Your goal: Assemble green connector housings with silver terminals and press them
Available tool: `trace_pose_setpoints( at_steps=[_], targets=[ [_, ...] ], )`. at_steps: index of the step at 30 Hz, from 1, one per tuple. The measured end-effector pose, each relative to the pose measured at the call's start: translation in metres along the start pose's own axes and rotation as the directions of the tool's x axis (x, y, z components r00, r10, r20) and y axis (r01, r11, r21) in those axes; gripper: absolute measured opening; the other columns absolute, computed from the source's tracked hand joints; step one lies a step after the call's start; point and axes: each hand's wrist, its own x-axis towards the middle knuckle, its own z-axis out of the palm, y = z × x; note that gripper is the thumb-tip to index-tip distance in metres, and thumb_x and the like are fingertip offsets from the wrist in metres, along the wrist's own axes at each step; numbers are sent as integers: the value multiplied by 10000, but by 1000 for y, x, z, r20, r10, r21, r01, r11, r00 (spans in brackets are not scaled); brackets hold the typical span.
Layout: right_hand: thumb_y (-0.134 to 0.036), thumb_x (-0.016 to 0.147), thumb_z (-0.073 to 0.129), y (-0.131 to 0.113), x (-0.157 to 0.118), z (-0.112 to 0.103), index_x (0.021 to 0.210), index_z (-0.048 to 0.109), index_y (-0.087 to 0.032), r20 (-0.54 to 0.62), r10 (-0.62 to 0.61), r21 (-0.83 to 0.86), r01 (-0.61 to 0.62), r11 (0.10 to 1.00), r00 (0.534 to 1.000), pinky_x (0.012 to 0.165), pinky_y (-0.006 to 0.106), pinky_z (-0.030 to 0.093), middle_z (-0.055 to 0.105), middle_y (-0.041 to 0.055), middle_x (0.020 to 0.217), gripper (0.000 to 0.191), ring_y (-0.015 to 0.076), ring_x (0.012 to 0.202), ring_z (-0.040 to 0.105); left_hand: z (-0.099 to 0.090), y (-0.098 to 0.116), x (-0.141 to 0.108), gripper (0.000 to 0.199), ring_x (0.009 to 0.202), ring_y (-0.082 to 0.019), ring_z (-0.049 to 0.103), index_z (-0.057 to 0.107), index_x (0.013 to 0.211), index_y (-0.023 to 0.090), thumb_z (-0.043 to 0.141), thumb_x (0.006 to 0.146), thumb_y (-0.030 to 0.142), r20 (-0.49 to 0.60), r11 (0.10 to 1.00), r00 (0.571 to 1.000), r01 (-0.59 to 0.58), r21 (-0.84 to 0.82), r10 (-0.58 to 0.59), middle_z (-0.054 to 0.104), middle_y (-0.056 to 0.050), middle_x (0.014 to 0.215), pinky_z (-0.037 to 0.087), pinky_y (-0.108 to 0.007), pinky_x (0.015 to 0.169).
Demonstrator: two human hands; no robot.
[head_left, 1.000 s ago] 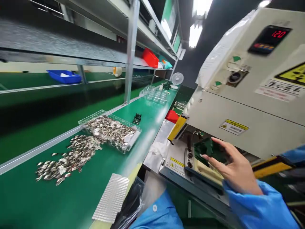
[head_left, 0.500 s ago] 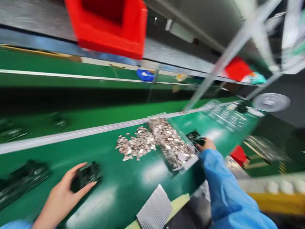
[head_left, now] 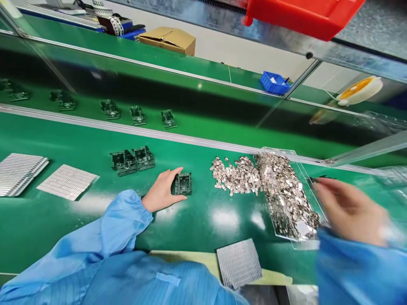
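Note:
My left hand (head_left: pixel 163 189) has thumb and fingers closed around the edges of a small green circuit board (head_left: pixel 183 184) on the green bench. To the right, my right hand (head_left: pixel 352 209), blurred, pinches a dark, thin circuit board (head_left: pixel 322 177) just beyond the clear tray; most of that board is hidden. Small silvery metal pieces fill the clear plastic tray (head_left: pixel 314 244). More of these metal pieces (head_left: pixel 237 174) lie in a loose pile left of it. Two circuit boards (head_left: pixel 132 160) sit side by side behind my left hand.
White gridded sheets (head_left: pixel 22 173) are stacked at far left, with a single sheet (head_left: pixel 68 182) beside them. A grey ridged pad (head_left: pixel 239 263) lies at the front edge. Several boards (head_left: pixel 168 119) stand behind the metal rail (head_left: pixel 203 140). A red bin (head_left: pixel 305 17) hangs overhead.
The view has swung left and sharpened, bringing the sheets and more boards into sight. My left hand still grips a board; my right hand remains right of the tray.

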Motion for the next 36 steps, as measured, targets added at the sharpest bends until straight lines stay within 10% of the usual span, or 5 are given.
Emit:
trace_pose_setpoints(
  at_steps=[4, 9, 16, 28, 36],
  targets=[
    [-236, 926, 535, -120, 10, 118, 1058, 691, -185, 214, -373, 112, 356, 928, 903, 833, 325, 530, 691, 84, 1003, 210, 227, 917, 664, 1, 7, -9, 712, 1201, -334, 567, 449, 1300, 206, 779, 675, 292, -65, 971, 998, -18, -238, 3, 567, -134, 1294, 484, -518, 1008],
    [-147, 889, 574, -153, 21, 185, 1002, 694, -177, 334, -301, -133, 361, 923, 893, 753, 322, 522, 675, 111, 999, 167, 247, 887, 669, 12, 28, -43, 663, 901, -250, 720, 408, 1181, 183, 801, 648, 204, 100, 585, 960, 239, -775, -260, 674, -93, 1031, 601, -411, 786],
    [-263, 912, 501, -113, 43, 209, 1005, 595, -184, 171, -407, -49, 420, 906, 897, 632, 336, 498, 645, 95, 897, 154, 252, 752, 651, 23, 28, -41, 725, 976, -262, 705, 455, 1101, 180, 898, 528, 199, 141, 280, 953, 217, -935, -267, 678, -100, 1046, 572, -443, 876],
    [-131, 856, 647, -131, 37, 186, 986, 608, -169, 358, -169, -95, 216, 972, 918, 688, 228, 470, 663, 26, 834, 141, 149, 727, 640, 31, 29, -39, 695, 957, -206, 695, 463, 1124, 194, 885, 571, 186, 157, 217, 963, 205, -954, -219, 607, -75, 1178, 568, -395, 911],
    [-176, 907, 606, -143, 34, 175, 977, 626, -146, 410, -204, -199, 305, 931, 889, 669, 275, 463, 638, 100, 987, 79, 204, 805, 634, 24, 33, -39, 664, 980, -210, 687, 456, 1128, 202, 864, 603, 197, 217, 237, 959, 258, -937, -185, 597, -68, 1175, 585, -359, 888]
  ],
)
